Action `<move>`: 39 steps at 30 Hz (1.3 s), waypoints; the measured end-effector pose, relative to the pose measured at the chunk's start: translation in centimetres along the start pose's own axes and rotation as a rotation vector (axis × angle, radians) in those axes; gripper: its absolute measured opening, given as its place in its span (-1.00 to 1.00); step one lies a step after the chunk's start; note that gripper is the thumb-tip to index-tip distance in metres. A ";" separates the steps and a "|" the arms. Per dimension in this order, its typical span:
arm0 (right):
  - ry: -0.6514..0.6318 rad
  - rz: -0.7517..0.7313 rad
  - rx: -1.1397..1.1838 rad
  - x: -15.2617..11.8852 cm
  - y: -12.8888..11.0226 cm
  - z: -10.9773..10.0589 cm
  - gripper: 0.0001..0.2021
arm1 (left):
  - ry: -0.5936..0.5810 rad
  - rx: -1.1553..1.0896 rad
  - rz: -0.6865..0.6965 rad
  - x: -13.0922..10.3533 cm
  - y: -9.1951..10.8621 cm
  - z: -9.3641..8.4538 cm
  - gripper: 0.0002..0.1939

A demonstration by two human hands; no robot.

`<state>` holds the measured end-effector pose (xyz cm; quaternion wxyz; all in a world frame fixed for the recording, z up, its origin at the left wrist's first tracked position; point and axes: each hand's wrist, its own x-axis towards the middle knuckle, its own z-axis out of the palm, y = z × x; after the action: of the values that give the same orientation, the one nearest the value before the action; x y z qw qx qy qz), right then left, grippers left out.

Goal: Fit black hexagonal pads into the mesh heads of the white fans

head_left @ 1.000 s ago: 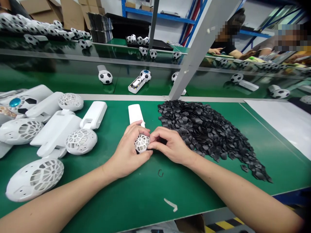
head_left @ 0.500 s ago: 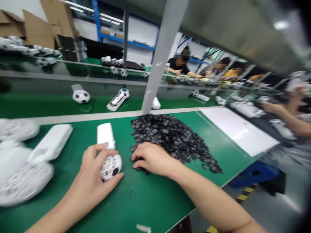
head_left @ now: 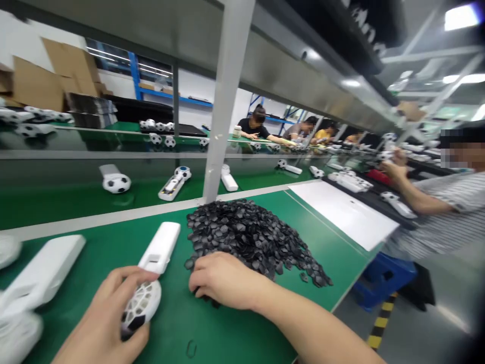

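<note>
My left hand (head_left: 113, 308) is wrapped round the round end of a white plastic housing (head_left: 161, 245). That end is an openwork lattice like a football, with a black piece (head_left: 135, 323) in one opening near my thumb. The flat handle points away from me. At the near edge of a heap of small black pieces (head_left: 246, 227), my right hand (head_left: 220, 280) has its fingers curled and pinched together over dark pieces. Its fingertips are partly hidden, so how many pieces they hold cannot be made out.
More white housings (head_left: 45, 268) lie at the left. A white board (head_left: 341, 210) lies to the right. Behind the ledge, football-patterned units (head_left: 117, 183) sit on a green belt (head_left: 68, 194). A grey post (head_left: 227, 101) rises ahead. A co-worker (head_left: 447, 202) is at the right, near a blue stool (head_left: 386, 278).
The view has tilted up and shifted, so everything sits lower and mostly farther left. The held housing's handle now slants to the right. My right hand stays at the heap's near edge.
</note>
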<state>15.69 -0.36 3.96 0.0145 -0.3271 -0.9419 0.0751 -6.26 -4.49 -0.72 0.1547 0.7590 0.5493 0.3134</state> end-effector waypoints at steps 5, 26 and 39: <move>0.160 0.023 0.065 0.2 -0.1 0.5 -0.90 | -0.155 -0.068 -0.070 0.2 2.4 -2.5 -0.53; 0.388 -0.164 0.590 2.0 -2.4 1.8 -0.90 | -0.238 -0.173 -0.097 0.2 3.3 -3.2 -0.60; 0.310 -0.067 0.596 3.7 -1.7 1.5 -0.92 | -0.101 -0.154 -0.083 0.5 3.3 -2.0 -0.75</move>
<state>11.61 0.39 2.69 0.2549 -0.2851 -0.8753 0.2959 -5.01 -5.45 2.87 0.2528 0.7364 0.5460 0.3093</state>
